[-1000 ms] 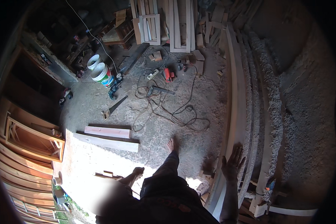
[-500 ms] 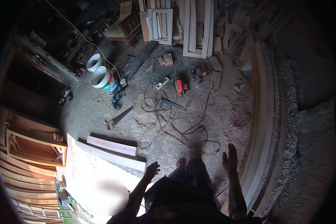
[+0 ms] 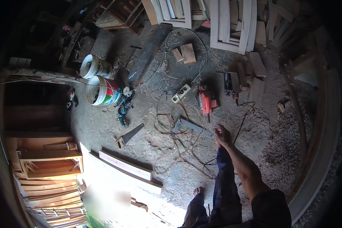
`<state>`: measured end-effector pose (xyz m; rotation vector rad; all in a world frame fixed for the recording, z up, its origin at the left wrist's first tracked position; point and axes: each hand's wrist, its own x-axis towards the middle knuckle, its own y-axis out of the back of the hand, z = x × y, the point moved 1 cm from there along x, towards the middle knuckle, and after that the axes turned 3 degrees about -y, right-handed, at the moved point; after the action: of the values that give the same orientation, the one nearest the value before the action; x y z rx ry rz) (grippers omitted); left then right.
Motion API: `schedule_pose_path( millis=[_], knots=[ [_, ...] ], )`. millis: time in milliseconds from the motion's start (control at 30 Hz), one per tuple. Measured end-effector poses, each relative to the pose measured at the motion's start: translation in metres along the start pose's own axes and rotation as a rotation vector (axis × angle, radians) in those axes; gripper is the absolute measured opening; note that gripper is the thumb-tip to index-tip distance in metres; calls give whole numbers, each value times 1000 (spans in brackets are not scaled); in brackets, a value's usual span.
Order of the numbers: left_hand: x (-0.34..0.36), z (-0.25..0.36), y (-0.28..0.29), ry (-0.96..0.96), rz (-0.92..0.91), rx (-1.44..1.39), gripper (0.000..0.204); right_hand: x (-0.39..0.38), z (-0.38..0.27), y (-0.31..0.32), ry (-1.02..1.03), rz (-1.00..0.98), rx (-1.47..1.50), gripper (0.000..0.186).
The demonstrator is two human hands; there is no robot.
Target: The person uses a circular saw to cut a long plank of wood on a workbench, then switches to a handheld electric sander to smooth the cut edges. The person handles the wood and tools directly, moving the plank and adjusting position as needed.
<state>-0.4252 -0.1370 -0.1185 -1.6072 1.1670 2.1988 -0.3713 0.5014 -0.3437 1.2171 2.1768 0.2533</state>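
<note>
Metal square (image 3: pixel 197 127) is lying on the floor (image 3: pixel 254 152) at 10 o'clock from the right hand (image 3: pixel 222 136), its blade tip being nearly or just met by the fingers. Compared with half a second ago, when both hands were being held apart, only the right one is now being shown; it is being brought beside the square, which is thus being put within its nearest reach.

Room for moving is being bounded at 3 o'clock by a long plank (image 3: pixel 323 167), curving along the rim of the view, and at 8 o'clock by two boards (image 3: pixel 125 165). Closer in, a red power tool (image 3: pixel 206 102) is being passed at 11 o'clock, while loose cables (image 3: pixel 173 141) are being spread around 8 to 9 o'clock. The grip is being kept bunched; whether the blade is being pinched cannot be told.
</note>
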Motion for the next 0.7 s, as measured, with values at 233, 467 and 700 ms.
schedule_pose_path(
  millis=[233, 467, 700],
  knots=[
    [-33, 61, -82, 147, 80, -45, 44, 228, 49, -109, -76, 117, -213, 80],
    [-46, 78, -84, 216, 127, -27, 43, 256, 91, -151, 85, 151, -47, 80],
    [-18, 91, -56, 74, 25, -28, 43, 165, 67, -123, -128, -16, -260, 49]
  ],
)
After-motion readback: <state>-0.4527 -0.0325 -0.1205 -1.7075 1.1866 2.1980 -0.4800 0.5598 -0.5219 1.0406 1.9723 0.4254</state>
